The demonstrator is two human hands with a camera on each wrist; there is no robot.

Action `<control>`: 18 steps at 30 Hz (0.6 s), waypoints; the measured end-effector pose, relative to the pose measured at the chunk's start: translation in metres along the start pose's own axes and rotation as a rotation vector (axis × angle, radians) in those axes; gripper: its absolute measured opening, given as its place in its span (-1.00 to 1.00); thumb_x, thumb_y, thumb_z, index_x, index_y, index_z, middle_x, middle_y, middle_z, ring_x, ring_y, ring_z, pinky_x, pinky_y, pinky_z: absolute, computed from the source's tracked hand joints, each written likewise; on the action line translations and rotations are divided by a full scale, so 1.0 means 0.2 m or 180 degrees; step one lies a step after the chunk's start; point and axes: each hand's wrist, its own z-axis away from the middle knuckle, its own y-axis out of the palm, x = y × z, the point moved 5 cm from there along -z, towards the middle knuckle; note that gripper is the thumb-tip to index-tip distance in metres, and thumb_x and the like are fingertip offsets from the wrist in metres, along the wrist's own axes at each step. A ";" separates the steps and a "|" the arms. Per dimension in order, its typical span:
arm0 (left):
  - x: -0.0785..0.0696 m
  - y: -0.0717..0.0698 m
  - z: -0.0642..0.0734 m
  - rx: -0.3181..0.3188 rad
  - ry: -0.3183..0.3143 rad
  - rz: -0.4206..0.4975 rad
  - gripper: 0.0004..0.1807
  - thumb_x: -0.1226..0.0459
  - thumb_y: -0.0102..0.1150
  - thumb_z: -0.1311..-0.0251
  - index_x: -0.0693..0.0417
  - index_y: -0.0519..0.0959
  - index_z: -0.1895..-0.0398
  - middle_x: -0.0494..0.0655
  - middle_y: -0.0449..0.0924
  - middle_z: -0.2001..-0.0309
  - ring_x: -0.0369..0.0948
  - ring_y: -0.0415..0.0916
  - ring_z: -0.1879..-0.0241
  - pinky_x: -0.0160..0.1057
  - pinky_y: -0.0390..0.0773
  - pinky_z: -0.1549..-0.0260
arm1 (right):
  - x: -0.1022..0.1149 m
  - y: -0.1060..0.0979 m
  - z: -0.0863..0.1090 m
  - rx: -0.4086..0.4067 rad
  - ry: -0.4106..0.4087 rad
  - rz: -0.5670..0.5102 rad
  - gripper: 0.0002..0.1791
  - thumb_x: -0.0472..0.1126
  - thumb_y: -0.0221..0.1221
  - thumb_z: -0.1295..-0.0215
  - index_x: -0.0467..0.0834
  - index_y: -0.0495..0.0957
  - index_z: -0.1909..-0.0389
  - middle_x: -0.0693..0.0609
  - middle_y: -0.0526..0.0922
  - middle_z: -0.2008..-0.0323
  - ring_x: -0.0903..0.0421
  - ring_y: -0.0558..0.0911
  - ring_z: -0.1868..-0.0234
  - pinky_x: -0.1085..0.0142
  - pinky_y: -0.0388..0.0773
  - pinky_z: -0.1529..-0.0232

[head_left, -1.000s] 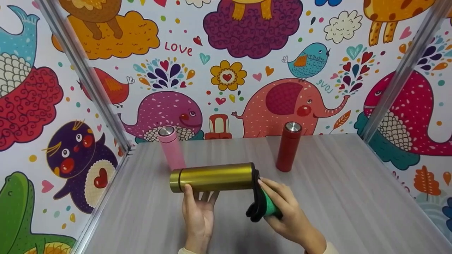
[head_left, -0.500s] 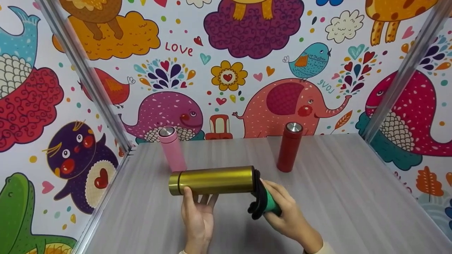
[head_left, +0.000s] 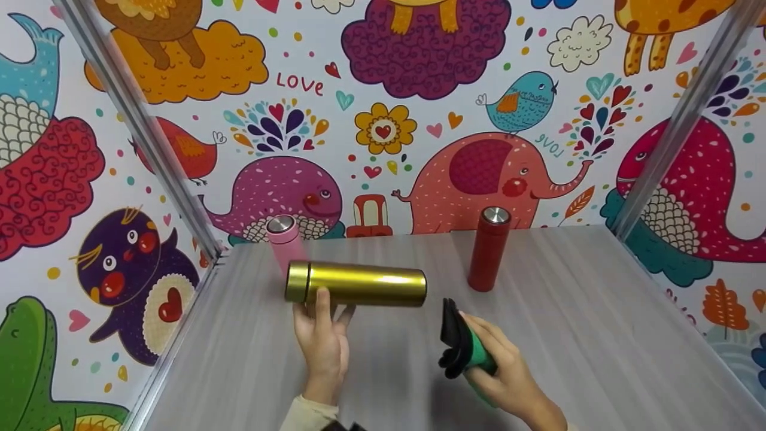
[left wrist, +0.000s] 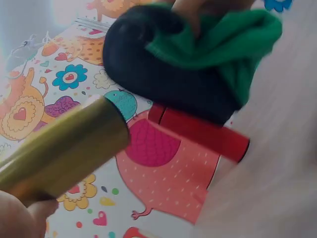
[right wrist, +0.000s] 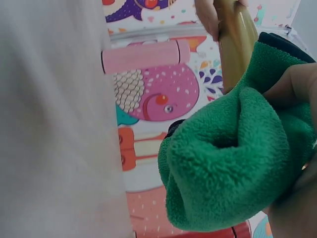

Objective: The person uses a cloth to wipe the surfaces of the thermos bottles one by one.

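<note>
In the head view my left hand (head_left: pixel 323 347) grips a gold thermos bottle (head_left: pixel 371 285) near its lid end, thumb in front. The bottle lies almost level in the air, its base pointing right. My right hand (head_left: pixel 505 368) holds a bunched cloth (head_left: pixel 459 342), black on one face and green on the other. A gap separates the cloth from the bottle's base. From the right wrist, the fluffy green side (right wrist: pixel 228 168) of the cloth fills much of the view, covering part of the bottle. The left wrist view shows the plain gold base end (left wrist: pixel 111 124).
A pink thermos bottle (head_left: pixel 286 242) stands at the back left of the grey table (head_left: pixel 239 359), partly behind the gold one. Toward the back right a red thermos bottle (head_left: pixel 489 251) stands upright. Cartoon-printed walls (head_left: pixel 419 131) with metal posts (head_left: pixel 143 131) enclose the table.
The cloth has come away from the gold bottle's base, moving right and slightly down with my right hand. My left hand has raised the bottle and tipped its base a little downward.
</note>
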 end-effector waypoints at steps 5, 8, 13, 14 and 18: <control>0.02 0.11 -0.21 0.0189 0.0200 -0.0674 -0.28 0.32 0.28 -0.33 -0.01 0.17 -0.47 0.14 0.32 -0.26 0.06 0.39 -0.18 0.19 0.50 -0.11 | -0.13 -0.04 0.10 -0.0008 0.0184 0.0155 -0.09 -0.73 0.21 0.26 -0.43 0.38 -0.33 -0.28 0.51 -0.20 0.06 0.53 -0.18 0.48 0.40 -0.19; 0.07 0.17 -0.33 0.0328 0.0265 -0.1486 -0.22 0.18 0.38 -0.25 0.03 0.18 -0.45 0.12 0.36 -0.25 0.07 0.42 -0.19 0.03 0.53 -0.14 | -0.18 -0.06 0.15 0.0014 0.0235 0.0204 -0.08 -0.71 0.24 0.23 -0.40 0.37 -0.35 -0.25 0.50 -0.22 0.05 0.52 -0.20 0.46 0.40 -0.20; 0.22 0.22 -0.48 0.0622 0.0261 -0.2555 -0.06 0.00 0.41 -0.19 0.08 0.10 -0.51 0.14 0.34 -0.34 0.10 0.39 -0.26 0.05 0.46 -0.21 | -0.21 -0.08 0.19 0.0044 0.0377 0.0198 -0.06 -0.70 0.22 0.19 -0.31 0.35 -0.40 -0.18 0.49 -0.26 0.03 0.51 -0.22 0.44 0.41 -0.21; 0.26 0.22 -0.50 0.0684 0.0256 -0.2655 -0.04 0.00 0.41 -0.20 0.09 0.09 -0.52 0.16 0.33 -0.35 0.12 0.39 -0.26 0.09 0.44 -0.22 | -0.21 -0.08 0.19 0.0049 0.0390 0.0191 -0.05 -0.70 0.21 0.19 -0.31 0.35 -0.40 -0.18 0.48 -0.26 0.03 0.51 -0.22 0.45 0.41 -0.21; 0.39 0.20 -0.58 0.0817 0.0238 -0.2961 -0.08 0.04 0.40 -0.22 0.13 0.12 -0.50 0.18 0.34 -0.35 0.11 0.40 -0.24 0.13 0.39 -0.25 | -0.20 -0.09 0.19 0.0069 0.0404 0.0164 -0.04 -0.71 0.19 0.19 -0.30 0.33 -0.42 -0.17 0.47 -0.27 0.02 0.51 -0.21 0.44 0.42 -0.19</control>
